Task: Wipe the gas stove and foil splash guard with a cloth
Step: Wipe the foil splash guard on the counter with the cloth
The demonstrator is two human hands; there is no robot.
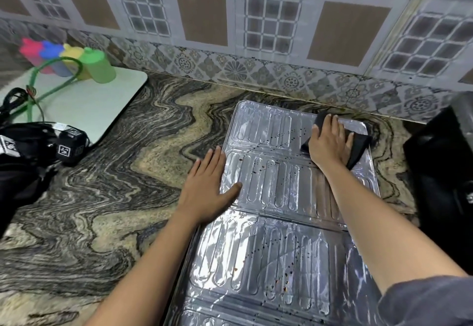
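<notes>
The foil splash guard [276,192] lies flat on the marbled counter, unfolded in ribbed silver panels with dark and reddish specks on it. My right hand [329,144] presses a black cloth [358,146] flat onto the guard's far right corner. My left hand [208,185] rests palm down with fingers spread on the guard's left edge, thumb on the foil. The black gas stove [440,172] stands at the right edge, only partly in view.
The marbled counter [107,197] stretches left of the guard. A white board [89,105] at the back left carries coloured plastic bottles [98,65] and a green hose [53,90]. Black gear with tag markers [38,146] sits at the far left. The tiled wall [230,31] runs behind.
</notes>
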